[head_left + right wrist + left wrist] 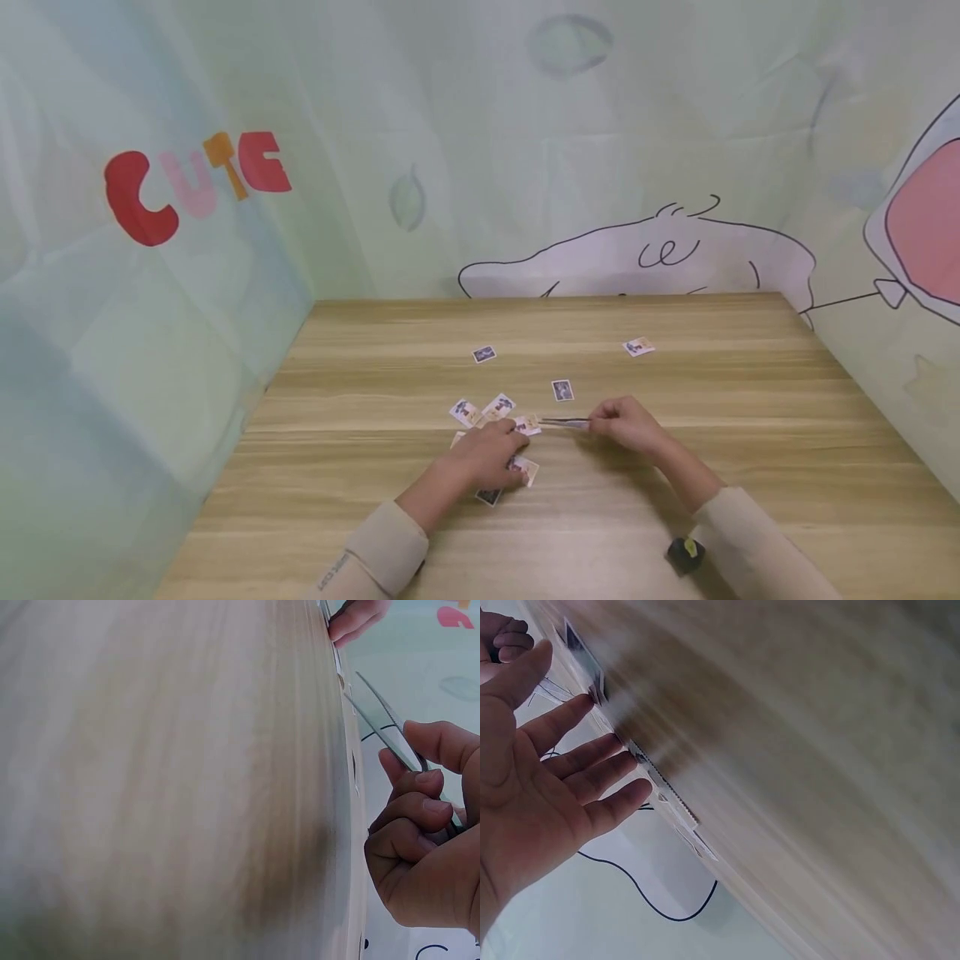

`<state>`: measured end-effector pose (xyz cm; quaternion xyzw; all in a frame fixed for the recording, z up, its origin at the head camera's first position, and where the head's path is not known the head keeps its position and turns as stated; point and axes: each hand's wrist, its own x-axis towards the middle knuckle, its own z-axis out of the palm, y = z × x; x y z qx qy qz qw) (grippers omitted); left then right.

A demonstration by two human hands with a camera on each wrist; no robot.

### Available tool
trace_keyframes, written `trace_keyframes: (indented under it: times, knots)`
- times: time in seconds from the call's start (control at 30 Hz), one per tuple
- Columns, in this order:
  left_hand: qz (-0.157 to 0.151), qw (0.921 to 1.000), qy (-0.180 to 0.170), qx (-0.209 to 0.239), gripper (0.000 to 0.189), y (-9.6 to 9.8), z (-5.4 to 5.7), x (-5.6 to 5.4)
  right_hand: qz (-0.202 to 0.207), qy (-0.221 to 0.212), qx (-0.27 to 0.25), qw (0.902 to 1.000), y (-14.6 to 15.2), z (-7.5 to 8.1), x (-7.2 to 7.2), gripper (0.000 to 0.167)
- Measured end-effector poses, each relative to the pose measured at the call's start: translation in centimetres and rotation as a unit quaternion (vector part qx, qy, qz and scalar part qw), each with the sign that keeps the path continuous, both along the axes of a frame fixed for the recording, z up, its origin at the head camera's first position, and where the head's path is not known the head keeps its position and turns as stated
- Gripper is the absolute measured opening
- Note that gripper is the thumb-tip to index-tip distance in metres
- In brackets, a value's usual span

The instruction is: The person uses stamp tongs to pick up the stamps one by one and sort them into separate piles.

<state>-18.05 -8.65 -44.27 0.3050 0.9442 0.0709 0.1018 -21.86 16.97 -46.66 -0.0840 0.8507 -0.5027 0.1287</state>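
My right hand grips a pair of slim metal tweezers. Their two prongs stand apart in the right wrist view, and their tips point left towards my other hand. In the head view the tips reach the edge of a small printed stamp. My left hand lies with fingers spread over a loose group of these stamps, partly hiding them. Around its fingers show a pale stamp, another pale one, one below the fingertips and a dark one. A perforated edge shows in the left wrist view.
Farther back on the wooden table lie two dark stamps, one at left and one nearer, plus a pale stamp at right. A small black object sits beside my right sleeve. Printed curtains surround the table.
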Motion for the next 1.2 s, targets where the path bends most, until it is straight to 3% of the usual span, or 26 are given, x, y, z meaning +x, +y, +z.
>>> trace_keyframes:
  times: [0.63, 1.2]
  knots:
    - [-0.008, 0.9999, 0.007, 0.004, 0.056, -0.1, -0.3, 0.0, 0.013, -0.017, -0.008, 0.9997, -0.5, 0.0, 0.1, 0.015]
    - [-0.001, 1.0, -0.001, 0.009, 0.058, 0.1, -0.1, 0.2, 0.031, 0.04, -0.022, 0.9985, -1.0, -0.2, 0.4, 0.008]
